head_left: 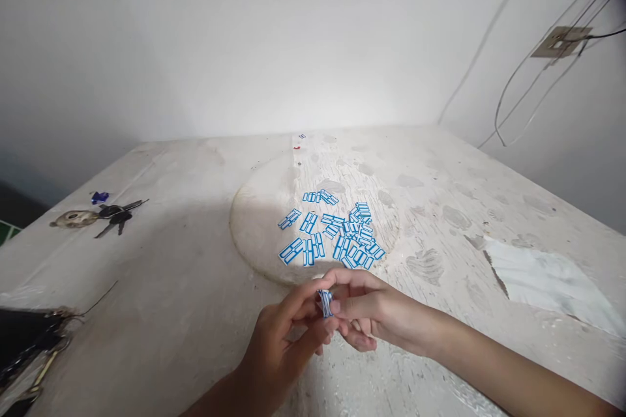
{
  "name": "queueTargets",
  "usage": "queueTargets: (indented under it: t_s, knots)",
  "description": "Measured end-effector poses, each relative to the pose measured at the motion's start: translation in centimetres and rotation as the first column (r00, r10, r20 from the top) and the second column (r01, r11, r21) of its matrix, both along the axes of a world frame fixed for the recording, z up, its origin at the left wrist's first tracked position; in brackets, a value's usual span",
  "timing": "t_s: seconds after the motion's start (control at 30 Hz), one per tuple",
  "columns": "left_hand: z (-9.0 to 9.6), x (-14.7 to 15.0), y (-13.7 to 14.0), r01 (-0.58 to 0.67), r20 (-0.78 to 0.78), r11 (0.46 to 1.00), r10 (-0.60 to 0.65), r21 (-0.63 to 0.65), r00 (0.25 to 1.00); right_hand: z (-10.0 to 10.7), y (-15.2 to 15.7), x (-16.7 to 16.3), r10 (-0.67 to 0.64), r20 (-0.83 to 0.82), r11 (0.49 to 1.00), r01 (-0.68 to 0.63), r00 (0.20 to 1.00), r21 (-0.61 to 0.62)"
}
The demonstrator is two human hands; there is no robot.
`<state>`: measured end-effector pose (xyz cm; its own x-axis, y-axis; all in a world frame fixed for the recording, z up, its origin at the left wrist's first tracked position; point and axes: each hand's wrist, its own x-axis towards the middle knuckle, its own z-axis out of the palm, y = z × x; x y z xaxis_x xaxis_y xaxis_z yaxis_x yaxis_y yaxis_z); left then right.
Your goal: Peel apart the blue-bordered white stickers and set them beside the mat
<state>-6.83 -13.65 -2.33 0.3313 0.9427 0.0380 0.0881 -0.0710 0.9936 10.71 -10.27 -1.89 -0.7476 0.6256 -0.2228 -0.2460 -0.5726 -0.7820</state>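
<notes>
Both the left hand (281, 345) and the right hand (372, 313) pinch one small blue-and-white paper label (325, 303); the step looks like peeling it, and the loose labels pile (332, 231) lies at 12 o'clock on the table (171, 287).

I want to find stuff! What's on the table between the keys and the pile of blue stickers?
Head view: only bare, stained table lies between the keys and the blue stickers.

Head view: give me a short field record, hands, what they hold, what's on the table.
left hand: fingers pinch a label from the left
right hand: fingers pinch the same label from the right
label: small, blue and white, held just above the table between both hands
pile: loose blue-and-white labels scattered beyond the hands, on a round mark
table: white, worn and stained
keys: far left, lying flat
paper: white sheet at right, crumpled
</notes>
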Motion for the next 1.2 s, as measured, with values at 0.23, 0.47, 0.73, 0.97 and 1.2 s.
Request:
queueTargets:
  t_s: [0.23, 0.47, 0.73, 0.97, 1.2]
  knots:
    - [0.0, 0.0, -0.1, 0.012, -0.031, 1.000, -0.012, -0.003, 0.999, 0.1, -0.1, 0.0, 0.018, 0.096, 0.980, -0.036, 0.995, 0.194]
    - [0.8, 0.3, -0.2, 0.062, 0.153, 0.988, -0.040, -0.140, 0.987, 0.4, 0.1, 0.2, -0.015, 0.105, 0.966, -0.013, 0.994, 0.257]
    - [0.4, 0.4, 0.3, 0.070, 0.249, 0.963, -0.003, -0.260, 0.968, 1.2, -0.1, 0.5, -0.183, 0.220, 0.895, 0.069, 0.958, 0.441]
    - [0.6, 0.6, 0.9, 0.172, 0.390, 0.864, 0.030, -0.473, 0.920, 1.2, 0.0, 0.8, -0.213, 0.297, 0.894, 0.063, 0.931, 0.443]
    - [0.5, 0.7, 0.9, 0.245, 0.500, 0.844, 0.030, -0.476, 0.866, 0.6, 0.3, 0.7, -0.129, 0.188, 0.951, 0.068, 0.974, 0.302]
